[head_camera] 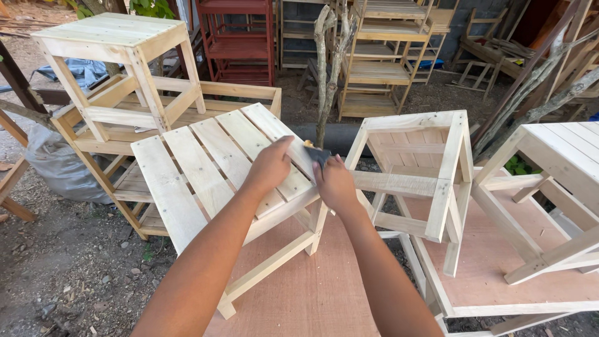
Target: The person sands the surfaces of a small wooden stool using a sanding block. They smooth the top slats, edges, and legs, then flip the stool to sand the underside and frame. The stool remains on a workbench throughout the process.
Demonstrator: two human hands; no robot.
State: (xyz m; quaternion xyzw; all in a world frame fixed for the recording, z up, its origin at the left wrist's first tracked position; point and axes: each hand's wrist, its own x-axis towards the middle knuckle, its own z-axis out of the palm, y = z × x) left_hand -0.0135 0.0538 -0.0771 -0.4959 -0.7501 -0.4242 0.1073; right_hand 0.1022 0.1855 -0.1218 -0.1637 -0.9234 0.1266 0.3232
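A pale slatted wooden stool (206,168) stands in front of me on a brown plywood board (312,293). My left hand (269,167) rests flat on the stool's right-hand slats, near its far right corner. My right hand (335,184) is at that same corner and grips a small dark flat tool (317,153), a scraper or putty knife by its look, with a dab of yellowish filler (308,144) at its tip against the slat edge.
A stool lying on its side (424,168) is just right of my hands. Another pale table (561,156) stands at far right, a stacked stool (118,56) at back left. A thin tree trunk (327,68) rises behind; wooden racks (387,56) fill the background.
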